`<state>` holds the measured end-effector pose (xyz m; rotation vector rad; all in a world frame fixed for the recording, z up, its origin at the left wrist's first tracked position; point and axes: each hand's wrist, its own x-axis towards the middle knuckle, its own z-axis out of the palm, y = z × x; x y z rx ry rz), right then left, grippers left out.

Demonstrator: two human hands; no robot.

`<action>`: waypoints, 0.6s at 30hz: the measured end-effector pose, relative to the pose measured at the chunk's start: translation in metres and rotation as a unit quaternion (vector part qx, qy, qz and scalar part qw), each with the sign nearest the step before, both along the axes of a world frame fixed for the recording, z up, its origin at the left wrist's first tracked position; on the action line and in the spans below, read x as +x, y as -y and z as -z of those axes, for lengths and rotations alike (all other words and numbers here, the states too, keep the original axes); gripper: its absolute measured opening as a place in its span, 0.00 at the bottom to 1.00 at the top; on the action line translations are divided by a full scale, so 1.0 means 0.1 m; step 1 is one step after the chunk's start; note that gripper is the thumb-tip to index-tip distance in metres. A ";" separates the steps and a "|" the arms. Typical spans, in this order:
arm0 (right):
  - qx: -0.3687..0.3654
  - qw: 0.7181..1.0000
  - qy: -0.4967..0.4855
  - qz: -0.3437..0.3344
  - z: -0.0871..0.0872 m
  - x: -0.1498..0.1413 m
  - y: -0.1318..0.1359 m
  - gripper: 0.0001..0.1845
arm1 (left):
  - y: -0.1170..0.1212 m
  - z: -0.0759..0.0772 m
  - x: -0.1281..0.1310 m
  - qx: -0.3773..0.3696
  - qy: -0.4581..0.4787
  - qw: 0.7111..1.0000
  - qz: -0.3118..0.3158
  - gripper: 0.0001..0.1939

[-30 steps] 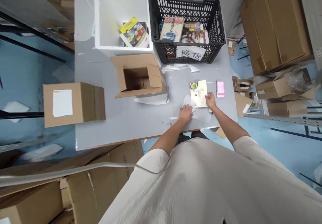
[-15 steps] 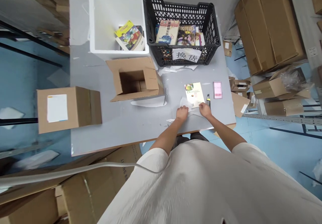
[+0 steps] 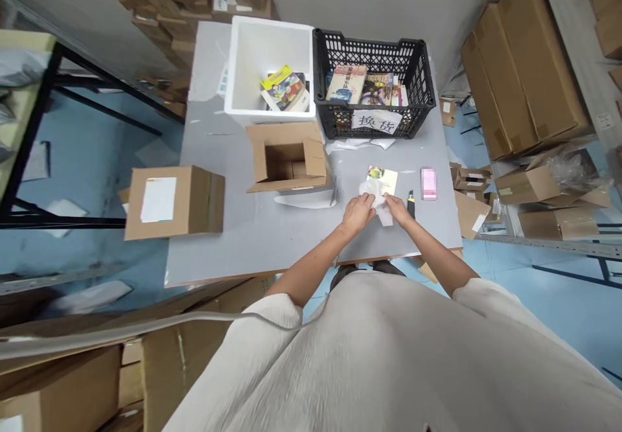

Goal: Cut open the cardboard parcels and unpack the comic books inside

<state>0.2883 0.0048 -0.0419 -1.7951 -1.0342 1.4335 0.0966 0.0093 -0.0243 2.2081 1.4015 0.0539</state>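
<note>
My left hand (image 3: pixel 359 212) and my right hand (image 3: pixel 397 208) are close together over the front right of the table, both closed on a crumpled sheet of white paper (image 3: pixel 373 189). Behind the paper lies a pale book (image 3: pixel 387 178) with a green and yellow picture on its cover, partly covered by the sheet. A yellow and black utility knife (image 3: pixel 411 204) rests just right of my right hand. Farther right is a phone (image 3: pixel 428 184) with a pink screen.
An open cardboard box (image 3: pixel 291 160) stands left of my hands, with a closed box (image 3: pixel 175 202) at the table's left edge. At the back are a white foam box (image 3: pixel 230 63) and a black crate (image 3: pixel 374 118), both holding books. White scraps lie before the crate.
The white paper has come up off the table between my hands and now covers part of the book. My hands have drawn closer together. The camera view has shifted.
</note>
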 end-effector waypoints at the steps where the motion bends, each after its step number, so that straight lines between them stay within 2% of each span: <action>1: 0.017 1.000 -0.013 -0.008 -0.08 -0.03 -0.06 0.31 | -0.01 -0.07 -0.01 0.013 0.005 1.000 0.006 0.17; 5: 0.140 0.988 0.010 -0.063 -0.46 -0.14 -0.27 0.32 | -0.10 -0.33 -0.11 0.058 0.034 0.998 0.008 0.21; 9: 0.215 0.972 0.027 -0.095 -0.79 -0.26 -0.45 0.31 | -0.24 -0.50 -0.31 0.108 0.083 0.991 -0.006 0.21; 13: 0.276 0.949 0.051 -0.140 -1.02 -0.46 -0.61 0.27 | -0.39 -0.58 -0.57 0.155 0.174 0.971 -0.048 0.19; 18: 0.367 0.901 0.132 -0.188 -1.24 -0.90 -0.84 0.15 | -0.56 -0.70 -0.96 0.190 0.242 0.944 -0.121 0.31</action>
